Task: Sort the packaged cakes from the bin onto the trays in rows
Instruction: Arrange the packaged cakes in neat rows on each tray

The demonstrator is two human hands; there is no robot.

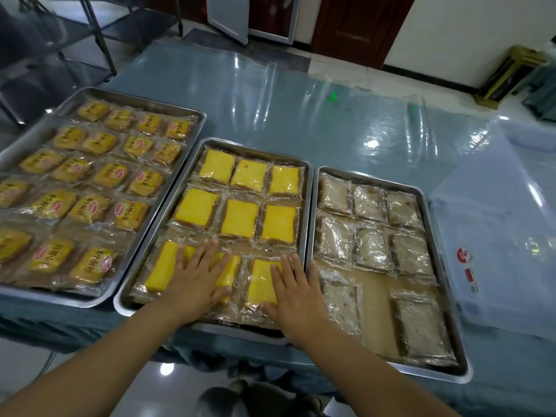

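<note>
Right, both hands are down flat on the nearest row of the middle tray (258, 149). The left hand (200, 276) has its fingers spread and straight, palm lying across the yellow cakes (162, 266) at the tray's near-left corner. I can't tell whether one pack or two sits under it. The right hand (296, 291) is just as flat on the near-right cake (261, 281), fingers pointing up the tray. Neither hand is gripping or pinching anything; it's all pressing and nudging.

Beyond the hands, two tidy rows of three fill the rest of that tray. To its left the labelled-bread tray (144, 100) looks full. To its right the pale-cake tray (370, 178) has a bare gap (373, 311) in its nearest row. Further right again stands the translucent bin (493, 236), and what's left inside I can't make out.

So where could this slip? These wrappers are glossy and their edges overlap. Push sideways with a flat palm and one pack may ride up over its neighbour, or the whole row may skew. Lean too hard and a soft cake squashes in its film. Also, the near rim of the middle tray sits right at the table's edge, so heavy downward weight there might rock it. Light, even pressure looks like the safer bet.
</note>
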